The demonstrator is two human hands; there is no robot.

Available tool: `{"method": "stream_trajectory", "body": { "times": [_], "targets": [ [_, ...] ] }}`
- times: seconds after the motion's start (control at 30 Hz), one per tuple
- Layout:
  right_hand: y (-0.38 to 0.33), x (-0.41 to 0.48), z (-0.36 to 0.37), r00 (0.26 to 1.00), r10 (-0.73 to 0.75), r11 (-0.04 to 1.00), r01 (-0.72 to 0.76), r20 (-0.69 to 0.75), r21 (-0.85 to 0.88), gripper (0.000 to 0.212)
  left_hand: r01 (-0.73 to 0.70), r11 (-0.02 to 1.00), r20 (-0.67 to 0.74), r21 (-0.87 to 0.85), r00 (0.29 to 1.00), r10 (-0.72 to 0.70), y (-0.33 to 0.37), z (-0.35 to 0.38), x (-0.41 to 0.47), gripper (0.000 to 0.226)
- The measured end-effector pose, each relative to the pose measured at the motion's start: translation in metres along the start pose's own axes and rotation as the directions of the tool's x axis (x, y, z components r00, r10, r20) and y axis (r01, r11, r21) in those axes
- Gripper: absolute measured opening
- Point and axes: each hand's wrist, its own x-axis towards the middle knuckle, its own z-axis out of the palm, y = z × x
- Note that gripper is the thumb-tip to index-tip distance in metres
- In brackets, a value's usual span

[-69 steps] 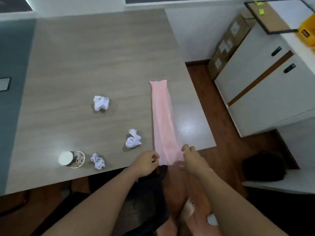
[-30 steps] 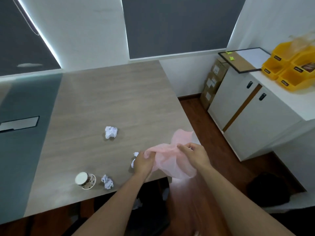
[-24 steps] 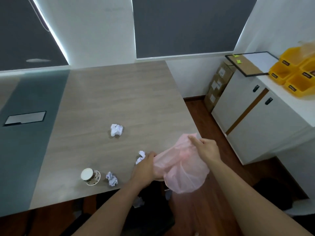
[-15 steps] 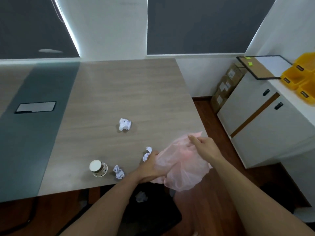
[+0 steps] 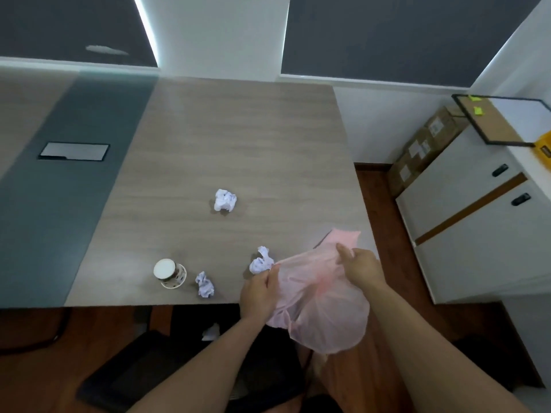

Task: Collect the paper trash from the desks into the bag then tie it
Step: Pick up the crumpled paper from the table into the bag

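A thin pink plastic bag (image 5: 320, 305) hangs puffed out over the desk's near right corner. My left hand (image 5: 258, 295) grips its rim on the left, and my right hand (image 5: 359, 265) pinches the rim on the right, holding the mouth apart. Three crumpled white paper balls lie on the wooden desk (image 5: 238, 144): one in the middle (image 5: 225, 200), one just beyond my left hand (image 5: 261, 260), one near the front edge (image 5: 205, 284). A paper cup (image 5: 169, 273) lies on its side left of that ball. Another paper scrap (image 5: 211, 332) lies on the floor under the desk.
A black office chair (image 5: 167, 368) stands below the desk edge in front of me. A white cabinet (image 5: 477, 234) with a framed board (image 5: 501, 119) on top fills the right side. Cardboard boxes (image 5: 423, 150) stand against the wall. A cable hatch (image 5: 74, 151) sits in the desk's grey strip.
The bag went from lying flat and long on the desk to lifted and pulled apart between both hands. My view has shifted left and tilted down.
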Motion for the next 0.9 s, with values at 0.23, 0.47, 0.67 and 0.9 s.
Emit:
{"method": "stream_trajectory", "body": {
  "times": [0.23, 0.47, 0.67, 0.9],
  "targets": [
    [-0.008, 0.040, 0.015, 0.991, 0.117, 0.970, -0.101, -0.061, 0.220, 0.052, 0.018, 0.993, -0.033, 0.118, 0.999, -0.014, 0.022, 0.032, -0.001, 0.068],
    [-0.004, 0.107, -0.028, 0.975, -0.164, 0.986, 0.162, 0.147, 0.025, 0.039, 0.106, 0.950, -0.079, 0.294, 0.993, -0.086, -0.003, 0.034, 0.036, 0.070],
    [-0.003, 0.137, -0.055, 0.895, -0.236, 0.970, 0.194, 0.379, 0.145, 0.019, 0.134, 0.990, -0.259, 0.049, 0.959, -0.117, -0.013, 0.039, 0.051, 0.031],
    [-0.006, 0.151, -0.054, 0.867, -0.109, 0.961, -0.032, 0.487, 0.273, 0.040, 0.184, 0.972, -0.027, 0.146, 0.983, -0.182, -0.038, 0.077, 0.089, 0.062]
  ]
}}
